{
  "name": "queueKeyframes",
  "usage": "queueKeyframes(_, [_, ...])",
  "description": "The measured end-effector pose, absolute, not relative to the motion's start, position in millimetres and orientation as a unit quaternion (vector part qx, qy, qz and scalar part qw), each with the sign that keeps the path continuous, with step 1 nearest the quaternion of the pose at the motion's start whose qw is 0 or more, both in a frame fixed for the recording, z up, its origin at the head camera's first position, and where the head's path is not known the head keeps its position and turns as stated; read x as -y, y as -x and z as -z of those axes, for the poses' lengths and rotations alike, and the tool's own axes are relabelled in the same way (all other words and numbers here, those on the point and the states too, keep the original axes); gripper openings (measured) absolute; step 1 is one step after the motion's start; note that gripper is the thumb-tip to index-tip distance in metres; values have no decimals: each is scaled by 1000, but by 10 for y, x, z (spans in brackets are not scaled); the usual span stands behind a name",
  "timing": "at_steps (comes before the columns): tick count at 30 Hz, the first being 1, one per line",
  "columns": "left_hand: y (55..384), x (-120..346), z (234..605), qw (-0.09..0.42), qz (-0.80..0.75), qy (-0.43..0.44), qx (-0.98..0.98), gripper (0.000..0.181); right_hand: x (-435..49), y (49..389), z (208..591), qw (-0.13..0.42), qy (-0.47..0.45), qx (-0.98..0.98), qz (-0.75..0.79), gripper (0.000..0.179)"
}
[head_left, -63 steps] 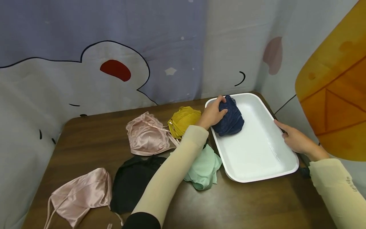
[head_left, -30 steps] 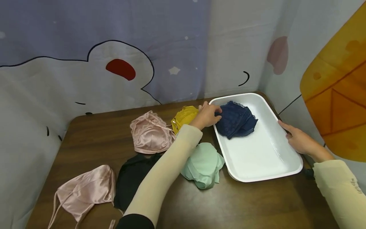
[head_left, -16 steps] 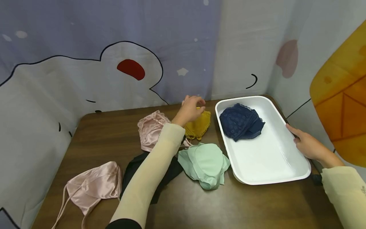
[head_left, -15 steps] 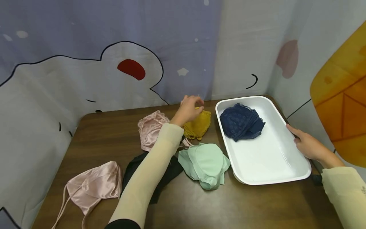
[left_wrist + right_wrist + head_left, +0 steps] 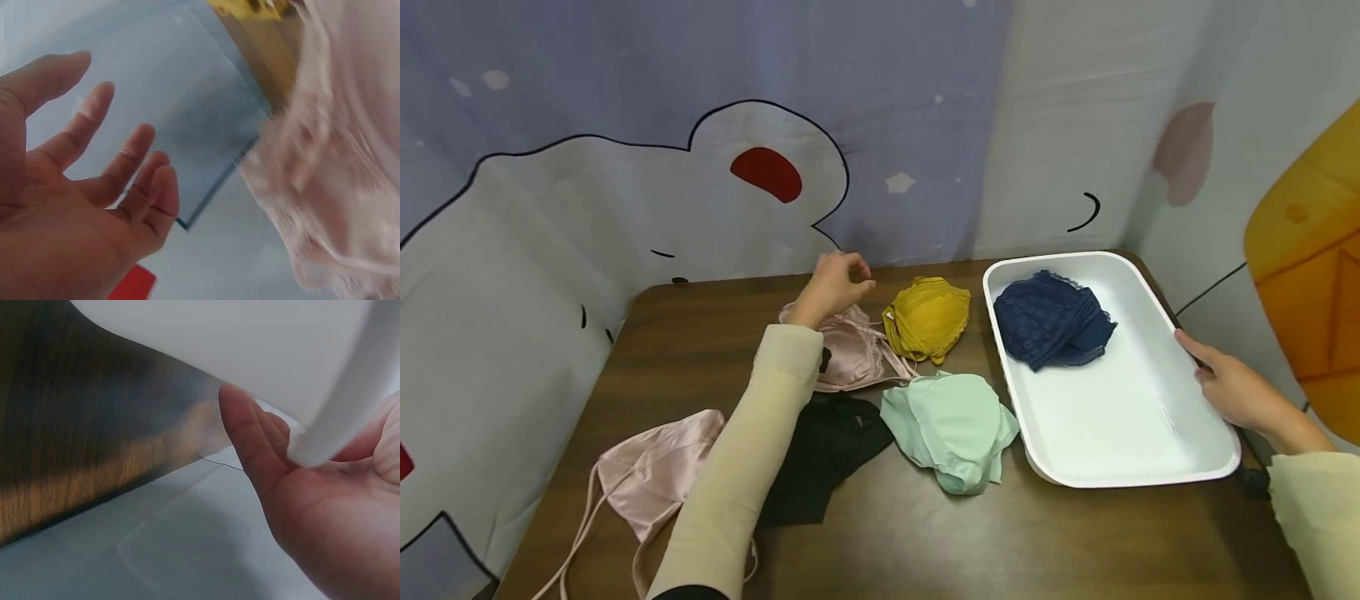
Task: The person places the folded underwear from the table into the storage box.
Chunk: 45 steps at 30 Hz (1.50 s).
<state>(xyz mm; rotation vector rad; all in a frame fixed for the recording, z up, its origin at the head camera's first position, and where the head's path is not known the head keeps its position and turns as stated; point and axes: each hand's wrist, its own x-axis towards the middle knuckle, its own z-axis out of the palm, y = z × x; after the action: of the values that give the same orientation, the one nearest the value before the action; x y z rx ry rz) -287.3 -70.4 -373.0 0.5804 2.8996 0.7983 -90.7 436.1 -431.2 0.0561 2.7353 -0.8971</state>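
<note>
My left hand (image 5: 833, 287) hovers over a pink lace-trimmed bra (image 5: 853, 354), its fingers loosely bent and holding nothing. In the left wrist view the palm shows bare, apart from the lace bra (image 5: 350, 187). At the right, my right hand (image 5: 1240, 396) grips the side rim of a white tray (image 5: 1120, 437). The right wrist view has the tray's rim (image 5: 328, 428) between the thumb and fingers (image 5: 244, 425). A folded navy lace bra (image 5: 1051, 321) lies in the tray's far left corner. A mustard-yellow bra (image 5: 928, 317) sits between the lace bra and the tray.
A mint-green bra (image 5: 955, 429) lies close to the tray's left side. Left of it is a black garment (image 5: 827, 454), partly behind the left forearm, then a pink satin bra (image 5: 658, 467) with long straps. A printed curtain (image 5: 887, 108) borders the brown table (image 5: 925, 550).
My left hand has let go of the navy bra in the tray and moved left, past the yellow bra, to above the pink lace bra. My right hand stays on the tray rim.
</note>
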Motion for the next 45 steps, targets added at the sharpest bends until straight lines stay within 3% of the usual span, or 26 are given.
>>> queueKeyframes(11, [2898, 1077, 3861, 122, -229, -98, -961, 37, -4401, 849, 4304, 131, -35, -944, 301, 59])
queueKeyframes(24, [2912, 1410, 4107, 201, -218, -90, -951, 34, -4383, 851, 4296, 133, -40, -946, 295, 59])
queueKeyframes(31, [2952, 1464, 4290, 190, -222, -119, -949, 50, -4364, 867, 4301, 127, -37, -948, 290, 60])
queueKeyframes(38, [2935, 1487, 4342, 180, -245, -112, -946, 34, -4341, 895, 4299, 134, -42, -946, 293, 60])
queueKeyframes(45, [2928, 1510, 4324, 162, -246, -119, -948, 34, -4329, 915, 4305, 134, -38, -945, 295, 60])
